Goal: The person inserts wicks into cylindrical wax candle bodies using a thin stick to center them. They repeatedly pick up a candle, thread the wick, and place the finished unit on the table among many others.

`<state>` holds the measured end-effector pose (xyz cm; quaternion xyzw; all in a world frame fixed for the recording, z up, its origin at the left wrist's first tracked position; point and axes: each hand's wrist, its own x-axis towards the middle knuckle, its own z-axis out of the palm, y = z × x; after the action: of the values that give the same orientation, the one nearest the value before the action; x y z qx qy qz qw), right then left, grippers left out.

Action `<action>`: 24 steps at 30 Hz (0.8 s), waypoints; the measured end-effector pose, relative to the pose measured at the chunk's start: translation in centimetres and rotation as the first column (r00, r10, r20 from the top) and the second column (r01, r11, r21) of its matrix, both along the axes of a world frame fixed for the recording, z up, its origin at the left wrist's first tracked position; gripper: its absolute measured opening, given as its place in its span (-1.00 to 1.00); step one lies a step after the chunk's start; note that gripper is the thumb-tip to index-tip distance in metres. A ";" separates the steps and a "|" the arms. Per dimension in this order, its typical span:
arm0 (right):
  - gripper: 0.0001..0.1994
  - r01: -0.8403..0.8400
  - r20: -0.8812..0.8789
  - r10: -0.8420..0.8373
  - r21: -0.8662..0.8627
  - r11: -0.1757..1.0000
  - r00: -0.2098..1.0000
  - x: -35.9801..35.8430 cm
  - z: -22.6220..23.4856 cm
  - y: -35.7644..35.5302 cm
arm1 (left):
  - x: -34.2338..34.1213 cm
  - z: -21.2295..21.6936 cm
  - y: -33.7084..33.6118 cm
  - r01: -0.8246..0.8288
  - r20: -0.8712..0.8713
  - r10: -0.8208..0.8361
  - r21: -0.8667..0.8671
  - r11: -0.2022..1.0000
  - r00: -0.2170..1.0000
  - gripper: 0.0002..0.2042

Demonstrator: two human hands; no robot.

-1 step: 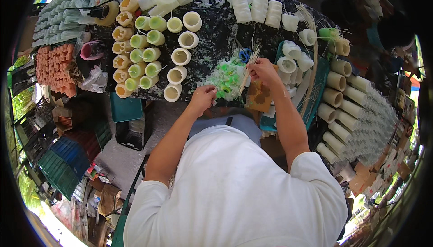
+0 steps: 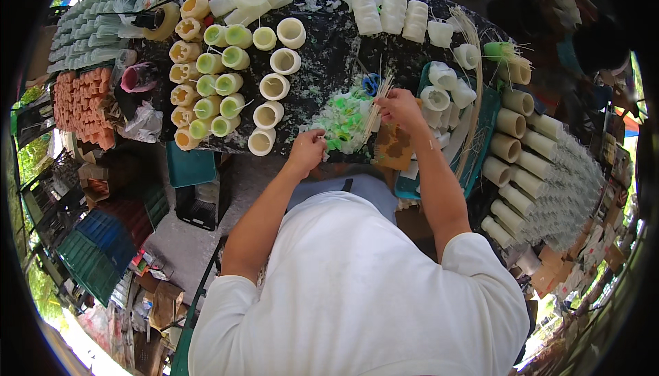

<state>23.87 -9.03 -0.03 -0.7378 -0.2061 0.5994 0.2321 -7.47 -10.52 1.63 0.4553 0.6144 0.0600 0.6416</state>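
Note:
My right hand (image 2: 400,109) grips a bundle of thin pale sticks (image 2: 376,105) above a pile of green and white scraps (image 2: 343,120) on the black table (image 2: 329,46). My left hand (image 2: 307,148) rests at the table's near edge, just left of the pile. Its fingers are pinched together, and whatever is between them is too small to make out. A blue loop (image 2: 371,84) lies just beyond the pile.
Cream hollow cylinders (image 2: 274,87), green ones (image 2: 220,84) and yellow ones (image 2: 184,74) stand in rows to the left. White cylinders (image 2: 391,12) sit at the back. A teal tray (image 2: 480,135) and tan tubes (image 2: 515,142) are on the right. Orange pieces (image 2: 82,105) and crates (image 2: 103,245) are far left.

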 end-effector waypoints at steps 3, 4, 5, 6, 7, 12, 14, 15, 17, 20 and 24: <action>-0.67 -0.436 0.807 0.234 0.033 0.900 0.543 -1.2 2.1 -2.9 | -0.5 0.3 -1.5 -0.124 -0.014 0.127 0.129 0.984 0.992 -0.74; -0.66 -0.479 0.881 0.182 0.057 0.876 0.438 -2.1 2.7 -3.3 | -0.7 1.1 -1.2 -0.218 0.018 0.217 0.113 0.969 0.976 -0.74; -0.67 -0.347 0.688 0.163 0.138 0.928 0.707 -2.8 3.3 -3.7 | -0.4 1.8 -0.9 -0.373 0.117 0.372 -0.014 0.928 0.921 -0.75; -0.69 -0.194 0.422 0.107 0.169 0.966 0.900 -3.9 4.9 -3.7 | 0.0 3.0 -0.5 -0.354 0.169 0.357 -0.049 0.934 0.919 -0.75; -0.70 -0.034 0.114 0.017 0.150 0.988 0.993 -5.0 5.9 -3.9 | 0.7 4.5 0.2 -0.331 0.220 0.342 -0.085 0.940 0.914 -0.75; -0.76 0.341 -0.570 -0.212 0.127 0.932 0.794 -9.8 6.4 -3.4 | 2.1 7.6 0.9 -0.189 0.327 0.235 -0.167 0.968 0.915 -0.78; -0.77 0.347 -0.556 -0.188 0.196 0.917 0.810 -10.2 6.1 -2.9 | 2.0 7.9 1.1 -0.167 0.313 0.214 -0.169 0.971 0.925 -0.79; -0.77 0.345 -0.557 -0.173 0.218 0.913 0.812 -9.9 6.2 -2.6 | 1.7 7.9 1.2 -0.141 0.289 0.182 -0.157 0.977 0.940 -0.80; -0.76 0.339 -0.546 -0.162 0.241 0.909 0.822 -9.2 6.0 -1.9 | 0.8 8.1 1.4 -0.091 0.236 0.121 -0.135 0.987 0.964 -0.81; -0.76 0.344 -0.516 -0.178 0.244 0.907 0.838 -8.2 5.9 -1.2 | -0.3 8.6 1.3 -0.002 0.120 0.005 -0.024 1.000 0.993 -0.83; -0.74 0.354 -0.515 -0.195 0.231 0.906 0.835 -7.7 6.2 0.0 | -1.5 8.4 0.2 0.008 0.078 -0.014 0.079 0.997 0.997 -0.83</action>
<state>16.13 -9.05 6.18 -0.5406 -0.1262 0.6822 0.4759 -9.00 -10.30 10.06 0.4809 0.5832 0.0984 0.6473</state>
